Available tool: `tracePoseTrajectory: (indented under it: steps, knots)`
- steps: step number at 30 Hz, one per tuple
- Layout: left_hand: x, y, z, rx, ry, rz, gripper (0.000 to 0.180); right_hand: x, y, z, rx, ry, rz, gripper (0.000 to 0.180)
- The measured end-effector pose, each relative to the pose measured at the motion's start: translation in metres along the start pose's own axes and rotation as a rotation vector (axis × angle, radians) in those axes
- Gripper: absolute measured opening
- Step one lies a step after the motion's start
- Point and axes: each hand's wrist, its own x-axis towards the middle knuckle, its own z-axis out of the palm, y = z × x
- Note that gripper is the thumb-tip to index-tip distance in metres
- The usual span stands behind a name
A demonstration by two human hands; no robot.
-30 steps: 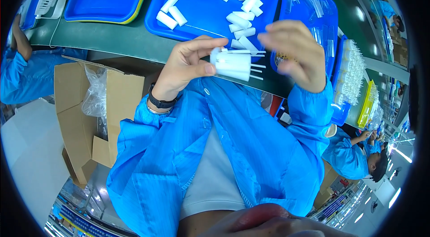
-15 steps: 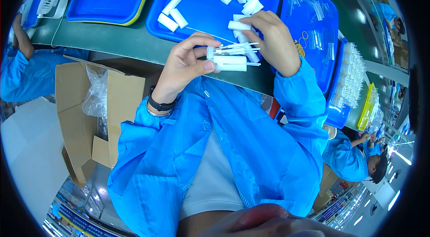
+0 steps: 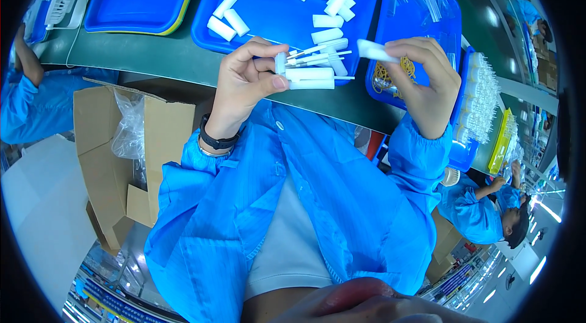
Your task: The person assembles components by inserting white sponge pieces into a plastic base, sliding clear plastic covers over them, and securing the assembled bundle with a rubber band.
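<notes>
Here the left hand (image 3: 247, 82) pinches a bundle of white tubes with thin rods (image 3: 311, 66) above the table edge (image 3: 183, 63), while the right hand (image 3: 421, 79) pinches one loose white cap (image 3: 373, 50), seemingly mid-capping, so the cap needs aligning with a rod tip.

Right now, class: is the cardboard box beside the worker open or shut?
Open. The cardboard box has its flaps spread outward, and clear plastic liner shows inside. What it holds cannot be told.

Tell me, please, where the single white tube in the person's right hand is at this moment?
In the head view, the white tube is pinched in the right hand, above the blue tray, right of the left hand's bundle.
</notes>
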Motion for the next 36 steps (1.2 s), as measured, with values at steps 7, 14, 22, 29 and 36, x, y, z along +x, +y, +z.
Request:
tracePoseTrajectory:
  steps: [7,14,22,29,36]
  knots:
    - [-0.003,0.002,0.009,0.107,0.023,-0.027,0.044,-0.004,-0.007,0.002,-0.170,-0.039,-0.250,0.025]
    - [0.001,-0.003,0.014,0.028,-0.079,-0.037,0.040,0.005,-0.017,0.001,-0.174,-0.146,-0.465,0.030]
    - [-0.008,-0.002,0.008,0.118,-0.079,-0.206,0.044,0.001,0.008,0.016,0.113,-0.185,-0.614,0.028]
    - [-0.008,-0.008,0.008,0.077,-0.069,-0.169,0.058,-0.003,0.020,0.024,0.240,-0.197,-0.070,0.027]
    - [-0.005,-0.008,0.007,0.016,-0.087,-0.180,0.051,-0.009,0.027,0.044,-0.157,-0.385,-0.048,0.028]
